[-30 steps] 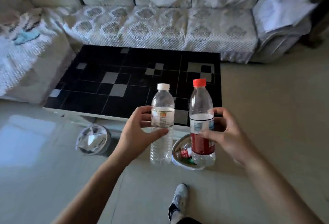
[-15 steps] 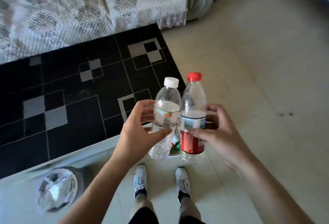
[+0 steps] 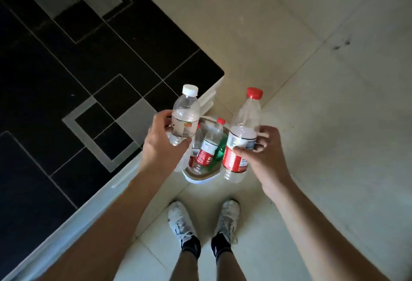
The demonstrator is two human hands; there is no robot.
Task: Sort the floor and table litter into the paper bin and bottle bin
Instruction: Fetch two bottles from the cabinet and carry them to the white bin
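My left hand (image 3: 161, 146) grips a clear plastic bottle with a white cap (image 3: 185, 114). My right hand (image 3: 265, 158) grips a clear bottle with a red cap and red label (image 3: 242, 137). Both bottles hang upright just above the white bottle bin (image 3: 200, 179) on the floor, one at each side of its mouth. Inside the bin lie several bottles, among them a red-labelled one (image 3: 208, 146) and a green one (image 3: 220, 152). The paper bin is out of view.
A low table with a black and grey tiled top (image 3: 89, 84) and a white edge fills the left; its corner sits right behind the bin. My two feet in white shoes (image 3: 204, 220) stand just before the bin on pale floor tiles (image 3: 312, 57).
The view has swung down and to the right, so the sofa and the silver paper bin left the frame. Both hands carried their bottles over the bin and spread slightly apart.
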